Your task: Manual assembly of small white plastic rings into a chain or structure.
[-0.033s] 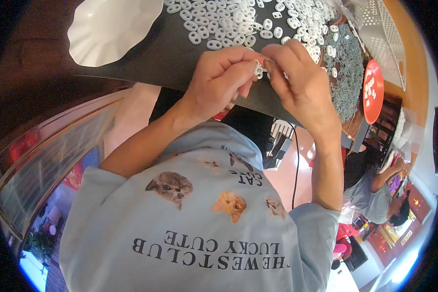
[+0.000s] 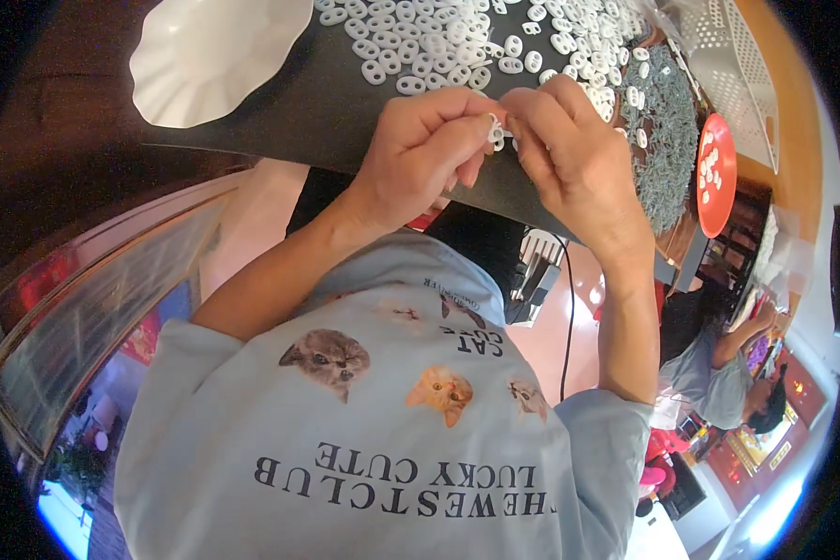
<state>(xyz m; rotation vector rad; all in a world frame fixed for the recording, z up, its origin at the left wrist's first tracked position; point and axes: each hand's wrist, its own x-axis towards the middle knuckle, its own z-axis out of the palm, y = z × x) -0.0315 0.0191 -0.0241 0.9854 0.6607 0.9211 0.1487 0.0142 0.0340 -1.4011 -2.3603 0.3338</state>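
Note:
Over the near edge of the dark table mat, my two hands meet almost fingertip to fingertip. Thumb and fingers of my left hand are closed on a small white two-holed plastic piece, which shows at the fingertips. My right hand is closed in a pinch right beside that piece; its fingers hide whatever they may hold. Just beyond both hands spreads a heap of similar white two-holed pieces.
A white scalloped dish sits at the far left. To the right lie a pile of small grey parts, a red plate with several white pieces, and a white perforated basket. A black cable hangs below; another person is farther right.

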